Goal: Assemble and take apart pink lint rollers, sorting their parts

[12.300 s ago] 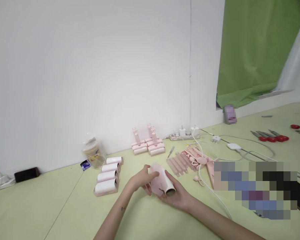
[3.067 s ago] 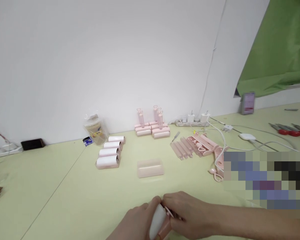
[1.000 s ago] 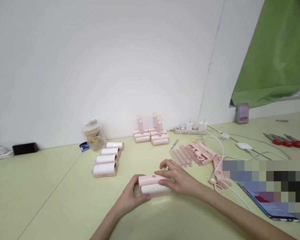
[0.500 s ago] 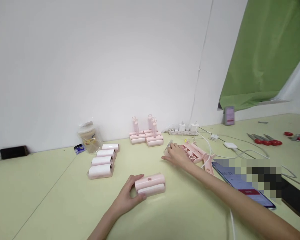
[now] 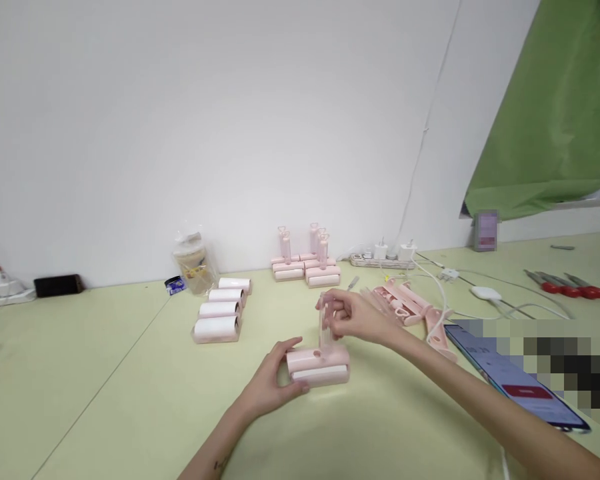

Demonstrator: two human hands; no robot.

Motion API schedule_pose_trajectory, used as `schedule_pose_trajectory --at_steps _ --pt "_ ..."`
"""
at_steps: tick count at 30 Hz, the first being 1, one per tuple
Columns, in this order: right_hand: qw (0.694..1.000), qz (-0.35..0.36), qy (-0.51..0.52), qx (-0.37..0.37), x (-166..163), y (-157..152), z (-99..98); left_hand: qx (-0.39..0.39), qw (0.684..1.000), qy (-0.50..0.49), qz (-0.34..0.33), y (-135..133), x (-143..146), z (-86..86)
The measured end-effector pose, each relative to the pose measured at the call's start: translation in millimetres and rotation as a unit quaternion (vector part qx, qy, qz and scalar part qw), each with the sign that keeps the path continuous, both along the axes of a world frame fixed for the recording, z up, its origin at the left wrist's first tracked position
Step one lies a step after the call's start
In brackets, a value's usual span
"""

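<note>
My left hand (image 5: 275, 383) grips the left end of a pink lint roller head (image 5: 320, 367), thumb at the front and fingers behind. A white roll shows along its front, and a round hole is in its pink top. In my right hand (image 5: 353, 317) a clear pinkish handle tube (image 5: 325, 327) is pinched upright. Its lower end is at the top of the head, close by the hole; whether it is inserted I cannot tell. Beside my right forearm lies a pile of pink covers and handle parts (image 5: 403, 301).
White rolls in clear cases (image 5: 217, 328) are lined up at left. Several lint rollers with upright handles (image 5: 323, 270) stand by the wall. A bagged cup (image 5: 195, 263), power strip (image 5: 383, 262), white cables, phone (image 5: 515, 380) and red-handled tools (image 5: 570, 290) lie around.
My right hand has come from the parts pile with a clear handle tube and now holds it above the roller head. My left hand still grips the head. The view has shifted left.
</note>
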State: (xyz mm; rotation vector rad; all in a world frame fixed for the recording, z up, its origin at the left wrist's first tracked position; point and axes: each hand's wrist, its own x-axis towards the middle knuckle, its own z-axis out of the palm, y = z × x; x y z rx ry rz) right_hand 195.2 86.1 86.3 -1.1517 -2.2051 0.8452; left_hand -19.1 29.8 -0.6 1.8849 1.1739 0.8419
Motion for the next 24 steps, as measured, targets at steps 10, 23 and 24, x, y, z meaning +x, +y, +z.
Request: schedule_pose_trajectory --at_steps 10,23,24 --pt "0.997 0.079 -0.014 -0.007 -9 -9 8.6 -0.007 1.000 -0.005 -0.008 0 1 1.5" --pt "0.971 0.170 -0.146 -0.078 -17 6 45.4 0.001 1.000 0.009 -0.004 0 1 3.6" --pt "0.968 0.185 -0.148 -0.085 -19 7 48.0 0.000 1.000 0.008 -0.006 0 1 3.7"
